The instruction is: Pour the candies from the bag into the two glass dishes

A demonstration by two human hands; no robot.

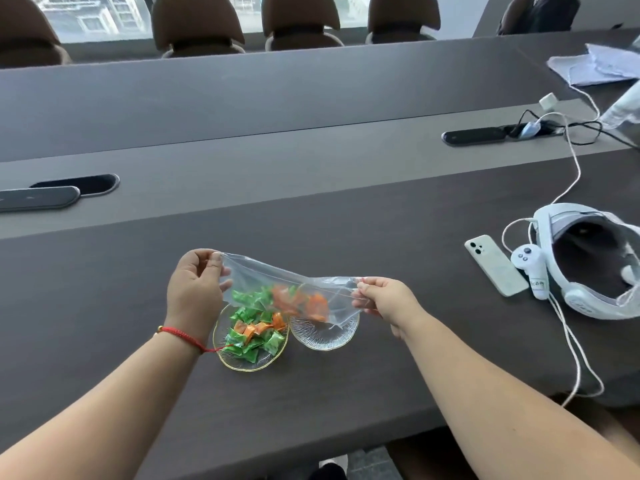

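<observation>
A clear plastic zip bag [277, 275] is stretched between my hands above two gold-rimmed glass dishes. My left hand [195, 284] pinches its left corner and my right hand [384, 297] pinches its right corner. Green and orange wrapped candies [294, 301] still lie inside the bag, sagging low over the dishes. The left dish [242, 363] holds a pile of green and orange candies [252, 336]. No candy shows in the right dish [329, 337], which sits touching the left one, partly under the bag.
A white phone [495, 265], a white controller [530, 270] and a white headset [588, 261] with cables lie at the right. Cable ports [474, 136] are set in the table's middle strip. Chairs stand along the far side. The table's near edge runs below my forearms.
</observation>
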